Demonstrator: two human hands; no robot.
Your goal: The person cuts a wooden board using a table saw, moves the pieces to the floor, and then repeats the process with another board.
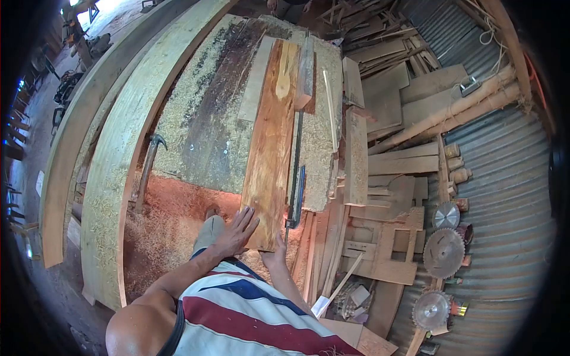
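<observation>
A long reddish-brown board with a pale patch near its far end lies lengthwise on the shavings-covered bench. Flat on the board's near left edge rests my left hand, its fingers spread. My right hand is at the near right corner of the board, thumb up along the edge; its other fingers are hidden, so its grip is unclear. Just right of the board stretches a long dark metal bar clamp, with a blue strip beside it. A wood block sits by the bar's far part.
A claw hammer lies left of the bench, beside long thick planks. Offcuts are piled at the right. Circular saw blades hang along the corrugated metal wall. Part of another person shows at the far end.
</observation>
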